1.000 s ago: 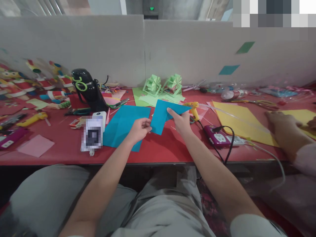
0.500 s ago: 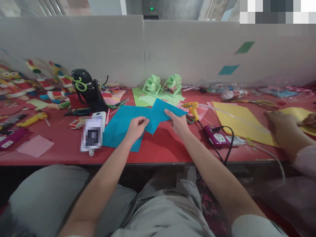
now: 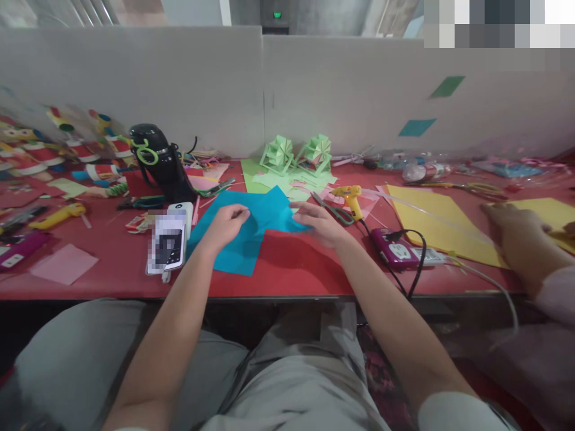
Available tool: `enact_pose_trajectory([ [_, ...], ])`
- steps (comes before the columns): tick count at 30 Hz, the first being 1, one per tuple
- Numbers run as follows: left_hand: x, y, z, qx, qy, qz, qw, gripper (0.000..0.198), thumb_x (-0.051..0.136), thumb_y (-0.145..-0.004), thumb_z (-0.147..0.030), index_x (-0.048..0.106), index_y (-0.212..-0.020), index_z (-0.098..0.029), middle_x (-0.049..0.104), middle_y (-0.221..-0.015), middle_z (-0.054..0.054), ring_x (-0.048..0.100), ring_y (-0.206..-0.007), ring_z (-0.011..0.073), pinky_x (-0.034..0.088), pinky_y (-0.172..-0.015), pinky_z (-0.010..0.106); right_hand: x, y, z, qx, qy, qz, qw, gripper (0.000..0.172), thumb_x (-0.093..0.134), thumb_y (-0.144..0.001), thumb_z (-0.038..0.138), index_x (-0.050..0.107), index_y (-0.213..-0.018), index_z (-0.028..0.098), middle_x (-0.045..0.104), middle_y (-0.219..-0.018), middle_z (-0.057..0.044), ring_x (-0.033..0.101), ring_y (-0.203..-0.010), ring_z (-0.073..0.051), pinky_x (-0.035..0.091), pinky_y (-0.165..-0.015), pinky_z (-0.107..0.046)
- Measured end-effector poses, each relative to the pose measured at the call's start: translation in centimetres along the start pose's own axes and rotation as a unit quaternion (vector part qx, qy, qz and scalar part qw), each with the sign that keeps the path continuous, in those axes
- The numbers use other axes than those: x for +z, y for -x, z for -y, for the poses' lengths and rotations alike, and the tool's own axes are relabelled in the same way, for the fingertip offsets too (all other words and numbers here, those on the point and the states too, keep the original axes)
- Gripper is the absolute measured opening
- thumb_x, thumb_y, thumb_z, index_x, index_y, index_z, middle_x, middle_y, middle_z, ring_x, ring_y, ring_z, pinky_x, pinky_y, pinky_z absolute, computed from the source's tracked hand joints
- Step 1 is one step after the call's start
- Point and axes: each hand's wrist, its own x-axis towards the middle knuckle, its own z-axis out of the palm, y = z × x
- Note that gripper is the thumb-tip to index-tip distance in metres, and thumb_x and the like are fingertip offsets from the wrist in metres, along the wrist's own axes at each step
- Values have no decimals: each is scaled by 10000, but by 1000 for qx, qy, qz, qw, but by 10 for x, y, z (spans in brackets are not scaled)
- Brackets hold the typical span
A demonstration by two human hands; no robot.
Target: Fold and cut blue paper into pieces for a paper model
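A large blue paper sheet lies flat on the red table in front of me. Overlapping its right side is a smaller blue paper piece, lying low and smeared by motion. My left hand is over the large sheet with thumb and fingers closed together; blue against blue hides whether paper is between the tips. At the small piece's right edge, my right hand has its fingers apart, close to or touching the paper. Beyond this hand lie scissors, beside a yellow glue gun.
Two green folded-paper models stand at the back. A black bottle and a phone are to the left. On the right are a purple power box with cables, yellow paper and another person's hand.
The small blue piece has come down from between my hands onto the table. My left hand has moved left, and my right hand's fingers have spread off the paper, uncovering the scissors.
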Motion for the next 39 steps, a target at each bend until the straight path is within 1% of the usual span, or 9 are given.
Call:
enact_pose_trajectory([
  [4, -3, -4, 8, -12, 9, -30, 999, 296, 647, -794, -423, 715, -913, -161, 713, -863, 46, 596, -794, 193, 437, -709, 271, 1, 2, -1, 51, 38, 63, 996, 330, 809, -671, 381, 695, -906, 179, 731, -877, -65, 705, -778, -180, 581, -758, -325],
  [8, -5, -3, 10, -11, -14, 67, 998, 276, 674, -768, -412, 746, -891, -175, 740, -890, 54, 628, -800, 203, 457, -701, 277, -1, 1, 1, -2, 72, -30, 997, 385, 746, -743, 437, 685, -1069, 240, 719, -1039, -62, 692, -884, -182, 568, -763, -322],
  [11, 0, 3, -1, 5, -18, 137, 990, 250, 678, -768, -411, 755, -876, -198, 753, -915, 57, 659, -844, 226, 480, -718, 289, -1, 0, 5, -87, 162, -39, 982, 371, 714, -771, 435, 689, -1087, 243, 707, -1119, -71, 666, -990, -199, 537, -830, -338],
  [15, 14, 10, -20, 47, -46, 192, 979, 215, 648, -799, -380, 753, -878, -210, 754, -931, 55, 665, -848, 230, 492, -746, 300, 3, -2, 18, -125, 342, 64, 929, 233, 647, -811, 397, 737, -879, 194, 734, -927, -57, 657, -863, -193, 495, -754, -302],
  [20, 27, 13, -25, 96, -81, 197, 972, 225, 558, -846, -350, 730, -830, -207, 733, -882, 36, 635, -815, 219, 467, -736, 300, 17, -12, 29, -81, 501, 200, 838, 195, 543, -822, 274, 686, -732, 177, 622, -664, -6, 502, -595, -124, 359, -564, -261],
  [22, 30, 12, -21, 100, -83, 184, 974, 235, 541, -850, -353, 716, -803, -204, 720, -852, 28, 623, -815, 217, 456, -727, 296, 21, -17, 29, -85, 516, 211, 826, 181, 522, -801, 234, 646, -683, 172, 563, -617, 6, 455, -568, -114, 324, -552, -261],
  [28, 26, 7, -13, 94, -89, 155, 979, 198, 572, -816, -341, 707, -768, -204, 713, -809, 23, 622, -809, 218, 450, -716, 298, 18, -20, 22, -99, 481, 212, 845, 146, 504, -771, 227, 606, -685, 170, 536, -642, 13, 430, -585, -106, 318, -559, -250],
  [34, 5, 4, -12, 63, -123, 119, 983, 174, 609, -791, -341, 710, -723, -216, 739, -842, 30, 651, -843, 231, 461, -755, 300, -16, -10, 17, -58, 434, 199, 877, 166, 533, -759, 256, 618, -654, 159, 554, -614, 17, 463, -590, -106, 356, -574, -250],
  [39, -12, -1, -2, 57, -111, 76, 989, 204, 623, -783, -378, 720, -730, -207, 723, -809, 38, 631, -795, 221, 460, -716, 295, -37, -2, 16, -49, 372, 70, 924, 210, 577, -793, 312, 670, -668, 170, 618, -616, -9, 536, -576, -125, 407, -563, -260],
])
